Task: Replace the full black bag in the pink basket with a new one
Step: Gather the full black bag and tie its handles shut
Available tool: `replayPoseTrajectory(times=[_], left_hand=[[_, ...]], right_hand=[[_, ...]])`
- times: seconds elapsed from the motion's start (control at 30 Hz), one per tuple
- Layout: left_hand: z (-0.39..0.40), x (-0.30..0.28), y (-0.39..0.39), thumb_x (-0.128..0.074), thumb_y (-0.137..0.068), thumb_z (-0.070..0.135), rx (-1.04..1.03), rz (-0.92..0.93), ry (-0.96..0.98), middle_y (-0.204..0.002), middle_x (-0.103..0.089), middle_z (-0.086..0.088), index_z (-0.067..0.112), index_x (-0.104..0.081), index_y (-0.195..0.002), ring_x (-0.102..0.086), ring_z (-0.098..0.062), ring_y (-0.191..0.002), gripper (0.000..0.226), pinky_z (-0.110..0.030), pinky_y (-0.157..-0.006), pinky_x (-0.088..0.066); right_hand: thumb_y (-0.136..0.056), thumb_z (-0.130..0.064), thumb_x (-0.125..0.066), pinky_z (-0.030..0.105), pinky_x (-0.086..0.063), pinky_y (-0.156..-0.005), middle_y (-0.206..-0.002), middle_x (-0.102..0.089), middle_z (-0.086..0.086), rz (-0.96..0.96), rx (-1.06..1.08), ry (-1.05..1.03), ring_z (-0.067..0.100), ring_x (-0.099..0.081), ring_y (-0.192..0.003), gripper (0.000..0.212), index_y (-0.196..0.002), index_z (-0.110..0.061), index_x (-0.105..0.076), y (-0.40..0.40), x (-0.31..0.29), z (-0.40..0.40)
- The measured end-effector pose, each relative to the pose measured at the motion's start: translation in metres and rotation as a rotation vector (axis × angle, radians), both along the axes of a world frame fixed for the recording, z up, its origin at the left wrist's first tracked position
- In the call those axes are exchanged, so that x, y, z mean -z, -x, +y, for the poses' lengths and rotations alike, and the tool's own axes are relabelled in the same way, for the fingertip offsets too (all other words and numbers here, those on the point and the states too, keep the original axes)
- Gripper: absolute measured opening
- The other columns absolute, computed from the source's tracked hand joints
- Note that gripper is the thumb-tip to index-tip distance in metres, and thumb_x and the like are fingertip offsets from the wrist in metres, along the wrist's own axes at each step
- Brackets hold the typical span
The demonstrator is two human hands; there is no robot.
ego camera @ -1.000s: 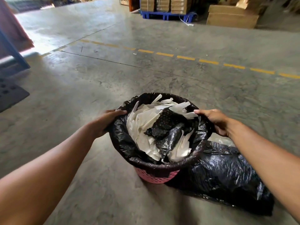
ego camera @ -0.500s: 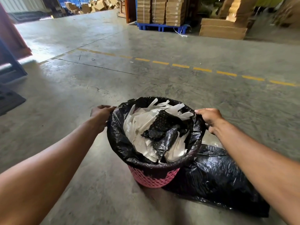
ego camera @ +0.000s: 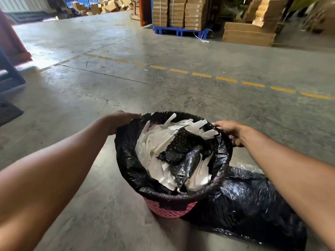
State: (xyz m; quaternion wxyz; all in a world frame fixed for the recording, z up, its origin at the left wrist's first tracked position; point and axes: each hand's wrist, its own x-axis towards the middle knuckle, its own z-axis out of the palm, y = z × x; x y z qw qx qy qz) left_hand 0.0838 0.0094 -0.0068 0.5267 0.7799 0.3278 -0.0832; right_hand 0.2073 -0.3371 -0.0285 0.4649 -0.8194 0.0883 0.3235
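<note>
A pink lattice basket [ego camera: 169, 210] stands on the concrete floor, lined with a black bag [ego camera: 127, 160] folded over its rim. The bag is full of white paper strips [ego camera: 154, 153] and black bubble wrap [ego camera: 183, 142]. My left hand [ego camera: 120, 120] rests on the bag's far-left rim, fingers curled over the plastic. At the far-right rim my right hand [ego camera: 231, 131] grips the bag's edge. Another black bag [ego camera: 253, 205] lies flat on the floor to the right of the basket, under my right forearm.
A dashed yellow line [ego camera: 201, 75] crosses the floor beyond the basket. Stacked cardboard boxes on a blue pallet [ego camera: 179, 30] and more boxes [ego camera: 248, 34] stand at the back. A blue frame [ego camera: 10, 73] and dark mat [ego camera: 9, 111] are at the left.
The view has tilted up and come closer to the basket. Both hands have stayed on the bag's rim, the left sliding farther around the back edge.
</note>
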Motion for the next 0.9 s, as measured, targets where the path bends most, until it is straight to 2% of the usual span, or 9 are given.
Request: replayPoseTrajectory(times=[0.07,0.13,0.2,0.37,0.5,0.6,0.73,0.83,0.9], left_hand=[[-0.001,-0.002,-0.01,-0.073,-0.092,0.03,-0.007,0.004,-0.059,-0.089,-0.072,-0.015,0.001,-0.068,-0.101,-0.07,-0.025,-0.072,0.031,-0.026,-0.045,-0.056],[-0.001,-0.004,-0.017,-0.072,-0.093,0.028,-0.018,0.007,-0.087,-0.099,-0.074,-0.018,-0.003,-0.067,-0.107,-0.074,-0.03,-0.082,0.034,-0.035,-0.064,-0.062],[-0.003,-0.005,-0.021,-0.069,-0.095,0.029,-0.058,-0.039,-0.082,-0.102,-0.075,-0.023,-0.005,-0.067,-0.11,-0.074,-0.034,-0.086,0.037,-0.045,-0.081,-0.063],[-0.013,-0.003,-0.032,-0.062,-0.099,0.024,-0.126,-0.244,0.131,-0.059,-0.072,-0.009,0.001,-0.069,-0.102,-0.068,-0.019,-0.044,0.025,-0.032,-0.049,-0.06],[-0.014,-0.003,-0.037,-0.071,-0.09,0.044,0.016,-0.203,-0.035,-0.071,-0.073,-0.01,0.009,-0.074,-0.09,-0.067,-0.021,-0.054,0.035,-0.027,-0.06,-0.058],[-0.014,-0.004,-0.043,-0.076,-0.086,0.045,0.165,-0.15,-0.269,-0.078,-0.069,-0.009,0.007,-0.075,-0.089,-0.064,-0.022,-0.067,0.037,-0.028,-0.067,-0.053],[-0.023,-0.001,-0.045,-0.075,-0.091,0.027,0.114,-0.281,-0.118,-0.079,-0.069,-0.006,0.009,-0.075,-0.104,-0.063,-0.009,-0.051,0.023,-0.018,-0.048,-0.052],[-0.026,0.006,-0.038,-0.072,-0.093,0.022,0.104,-0.4,0.0,-0.079,-0.067,-0.006,0.01,-0.073,-0.109,-0.062,-0.009,-0.053,0.021,-0.016,-0.049,-0.051],[-0.023,0.009,-0.036,-0.072,-0.092,0.025,0.105,-0.445,0.003,-0.082,-0.069,-0.005,0.011,-0.075,-0.109,-0.063,-0.009,-0.059,0.022,-0.017,-0.055,-0.053]], right_hand=[[-0.086,-0.037,-0.056,0.015,-0.033,-0.047,-0.05,-0.048,-0.004,0.051,-0.011,0.046,0.012,-0.042,-0.038,0.033,-0.059,-0.021,-0.049,-0.007,0.001,0.002],[-0.078,-0.039,-0.056,0.019,-0.028,-0.053,-0.052,-0.048,-0.002,0.1,-0.036,0.026,0.015,-0.039,-0.044,0.029,-0.057,-0.021,-0.047,-0.019,0.008,0.001],[-0.081,-0.035,-0.051,0.025,-0.042,-0.059,-0.055,-0.059,0.005,0.116,-0.036,0.019,0.024,-0.052,-0.051,0.031,-0.058,-0.015,-0.057,-0.017,0.006,0.004],[-0.092,-0.018,-0.04,0.029,-0.056,-0.052,-0.054,-0.063,0.013,0.097,-0.008,-0.041,0.027,-0.06,-0.044,0.04,-0.061,-0.003,-0.062,-0.019,0.008,0.002],[-0.096,-0.02,-0.045,0.036,-0.05,-0.07,-0.074,-0.06,0.009,0.032,0.098,-0.113,0.024,-0.056,-0.066,0.024,-0.08,-0.01,-0.06,-0.023,0.009,0.001],[-0.101,-0.019,-0.032,0.038,-0.052,-0.075,-0.075,-0.07,0.013,0.005,0.103,-0.155,0.029,-0.064,-0.068,0.038,-0.09,-0.006,-0.067,-0.023,0.012,-0.001],[-0.099,-0.015,-0.036,0.036,-0.053,-0.071,-0.089,-0.069,0.015,-0.024,0.213,-0.326,0.031,-0.064,-0.072,0.033,-0.114,-0.011,-0.065,-0.019,0.01,0.008],[-0.091,-0.012,-0.049,0.038,-0.057,-0.067,-0.085,-0.074,0.016,-0.107,0.338,-0.46,0.03,-0.068,-0.065,0.025,-0.101,-0.001,-0.069,-0.01,0.018,0.008],[-0.091,-0.005,-0.053,0.029,-0.056,-0.054,-0.061,-0.072,0.007,-0.19,0.437,-0.531,0.022,-0.066,-0.051,0.016,-0.084,-0.005,-0.067,-0.004,0.023,0.009]])
